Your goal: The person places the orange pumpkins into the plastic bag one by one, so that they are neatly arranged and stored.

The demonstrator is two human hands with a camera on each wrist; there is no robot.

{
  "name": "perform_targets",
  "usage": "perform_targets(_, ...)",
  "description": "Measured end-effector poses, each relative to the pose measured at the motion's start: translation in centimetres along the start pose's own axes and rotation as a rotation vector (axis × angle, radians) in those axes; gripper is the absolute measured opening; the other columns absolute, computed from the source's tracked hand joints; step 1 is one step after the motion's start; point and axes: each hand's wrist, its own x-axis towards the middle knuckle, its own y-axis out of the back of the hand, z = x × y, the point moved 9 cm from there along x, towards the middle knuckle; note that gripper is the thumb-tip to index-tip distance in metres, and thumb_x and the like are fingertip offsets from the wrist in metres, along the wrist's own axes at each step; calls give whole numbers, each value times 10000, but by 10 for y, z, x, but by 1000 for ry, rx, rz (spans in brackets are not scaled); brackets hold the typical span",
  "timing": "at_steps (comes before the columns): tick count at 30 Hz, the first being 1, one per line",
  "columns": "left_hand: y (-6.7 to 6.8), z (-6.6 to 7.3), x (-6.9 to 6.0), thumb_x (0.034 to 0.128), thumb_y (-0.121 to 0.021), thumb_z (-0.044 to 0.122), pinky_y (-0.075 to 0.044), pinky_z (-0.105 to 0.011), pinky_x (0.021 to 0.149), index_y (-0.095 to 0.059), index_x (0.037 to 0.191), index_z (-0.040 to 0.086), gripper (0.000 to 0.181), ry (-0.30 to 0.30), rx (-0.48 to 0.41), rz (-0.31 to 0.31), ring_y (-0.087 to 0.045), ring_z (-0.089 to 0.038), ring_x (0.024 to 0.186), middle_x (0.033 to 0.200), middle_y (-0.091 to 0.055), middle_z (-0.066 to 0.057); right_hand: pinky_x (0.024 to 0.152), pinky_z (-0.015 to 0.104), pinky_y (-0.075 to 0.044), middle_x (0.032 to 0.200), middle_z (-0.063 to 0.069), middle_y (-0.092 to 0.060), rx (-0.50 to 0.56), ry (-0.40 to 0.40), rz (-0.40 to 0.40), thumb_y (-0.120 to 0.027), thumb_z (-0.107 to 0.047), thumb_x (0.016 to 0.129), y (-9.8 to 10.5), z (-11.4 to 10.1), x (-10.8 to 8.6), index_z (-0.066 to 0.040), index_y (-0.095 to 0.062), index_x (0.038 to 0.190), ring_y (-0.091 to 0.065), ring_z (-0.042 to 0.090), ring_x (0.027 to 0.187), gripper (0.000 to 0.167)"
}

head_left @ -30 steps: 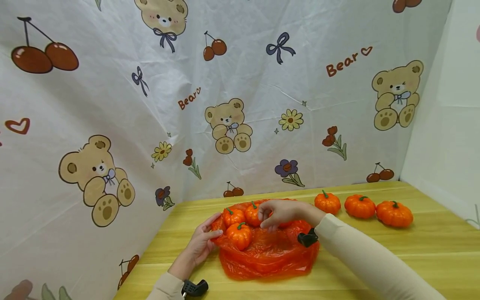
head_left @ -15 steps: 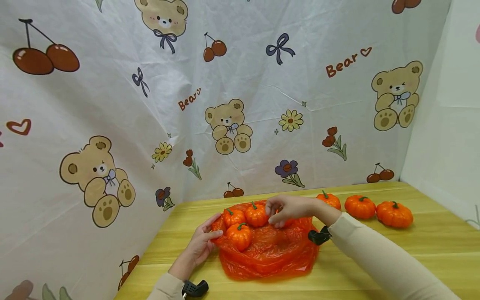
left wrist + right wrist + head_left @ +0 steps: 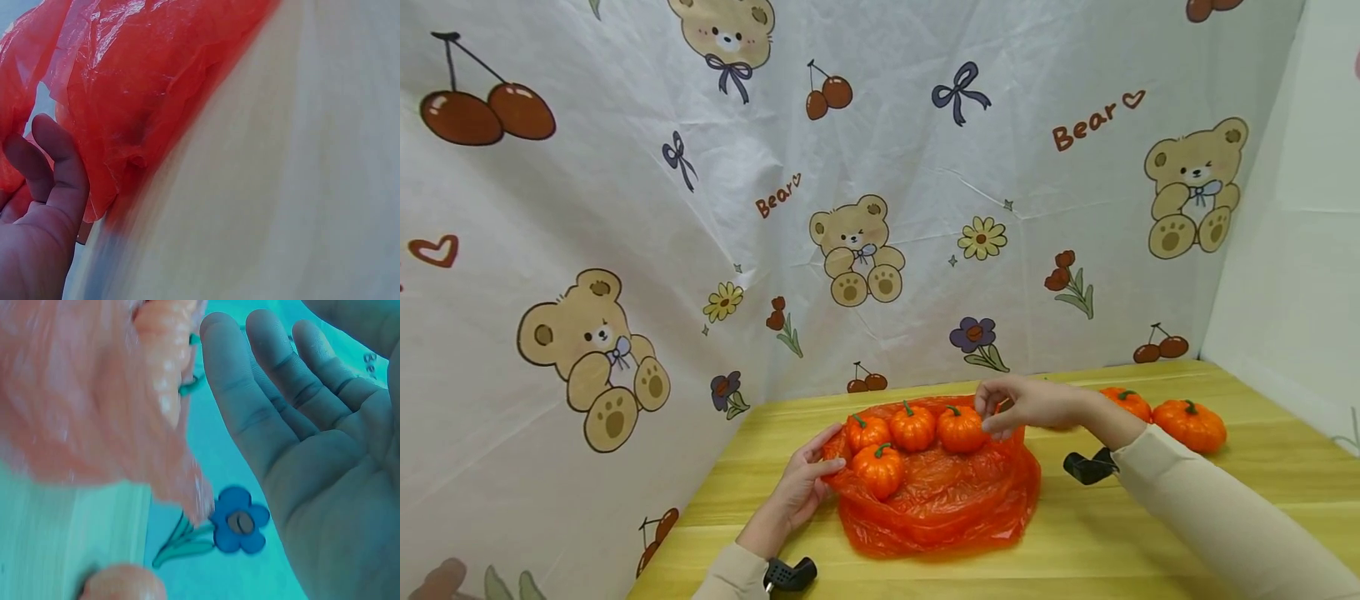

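A thin red plastic bag (image 3: pixel 940 525) lies spread with its mouth up, and several small orange pumpkins with green stems sit inside, among them a front one (image 3: pixel 878 472) and a right one (image 3: pixel 961 430). My left hand (image 3: pixel 805 479) grips the bag's left rim, thumb on the inner side; in the left wrist view its fingers (image 3: pixel 59 156) bend by the red film. Over the bag's back right corner, my right hand (image 3: pixel 1030 404) hovers beside the right pumpkin. In the right wrist view its loosely bent fingers (image 3: pixel 275 375) hold nothing.
Two more pumpkins, one (image 3: pixel 1125 405) partly behind the right wrist and one (image 3: pixel 1189 427) farther right, stand on the wooden table (image 3: pixel 1097 533). A white curtain (image 3: pixel 910 167) printed with bears hangs behind the table.
My right hand has moved right, away from the pumpkins in the bag, uncovering the right one. It now hides the nearest pumpkin outside the bag. The left hand stays on the rim.
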Motion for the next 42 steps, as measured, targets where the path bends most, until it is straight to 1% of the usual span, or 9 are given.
perform_targets(2, 1, 0, 0, 964, -607, -28, -578, -361, 1008, -283, 1634, 104, 755, 1, 3, 3, -468, -294, 1397, 1675, -229, -175, 839, 508, -621, 1014, 142, -633, -15, 6, 13, -709, -176, 976, 7, 3, -7, 37, -544, 1141, -659, 385, 943, 316)
perform_targets(7, 3, -3, -1, 962, -611, -30, -569, -365, 1026, -279, 1635, 104, 763, 3, 6, 12, -462, -281, 1404, 1681, -234, -160, 768, 383, -632, 1003, 158, -650, -59, 4, 31, -672, -153, 999, 22, 11, -25, 23, -546, 1132, -682, 353, 903, 254)
perform_targets(11, 4, -4, -2, 959, -611, -35, -561, -365, 1038, -300, 1628, 105, 751, -3, -5, 18, -456, -283, 1407, 1678, -240, -160, 714, 334, -613, 998, 162, -645, -44, -23, 53, -681, -185, 996, 32, 22, -39, 11, -544, 1138, -666, 325, 878, 278)
perform_targets(14, 5, -4, -2, 956, -617, -33, -562, -365, 1038, -333, 1618, 118, 736, -5, -13, 23, -459, -286, 1403, 1677, -241, -163, 742, 358, -625, 1010, 158, -628, -13, -38, 80, -686, -194, 993, 41, 30, -49, 39, -527, 1160, -656, 321, 886, 328)
perform_targets(19, 6, -3, -2, 966, -588, -51, -577, -353, 1016, -309, 1624, 96, 730, -19, -10, 22, -473, -282, 1385, 1681, -227, -185, 819, 393, -646, 1065, 188, -617, 10, -8, 132, -669, -161, 1000, 59, 34, -65, 80, -496, 1182, -686, 324, 925, 347)
perform_targets(22, 6, -3, -2, 966, -575, -64, -586, -347, 999, -295, 1627, 84, 733, -18, -15, 24, -487, -277, 1371, 1678, -238, -178, 824, 377, -648, 1080, 188, -626, -3, 11, 165, -667, -164, 1001, 69, 36, -73, 59, -506, 1175, -701, 306, 943, 325)
perform_targets(25, 5, -2, -2, 968, -575, -63, -587, -347, 996, -306, 1624, 94, 726, -11, -15, 20, -488, -282, 1373, 1680, -240, -171, 817, 365, -645, 1072, 174, -635, -26, 3, 195, -665, -168, 1003, 76, 39, -82, 37, -518, 1172, -698, 277, 930, 304)
perform_targets(32, 2, -1, -1, 974, -581, -54, -580, -341, 1006, -281, 1632, 87, 737, -6, -12, 11, -461, -305, 1407, 1684, -235, -173, 831, 372, -645, 1081, 174, -630, -30, -24, 286, -644, -167, 1017, 95, 49, -107, 68, -505, 1192, -709, 217, 916, 324)
perform_targets(42, 1, -1, 1, 962, -593, -64, -564, -343, 1028, -299, 1626, 88, 742, -4, -28, 0, -404, -336, 1460, 1690, -226, -171, 831, 392, -651, 1068, 105, -656, -34, -12, 354, -614, -105, 1024, 117, 71, -130, 77, -508, 1174, -731, 238, 947, 259)
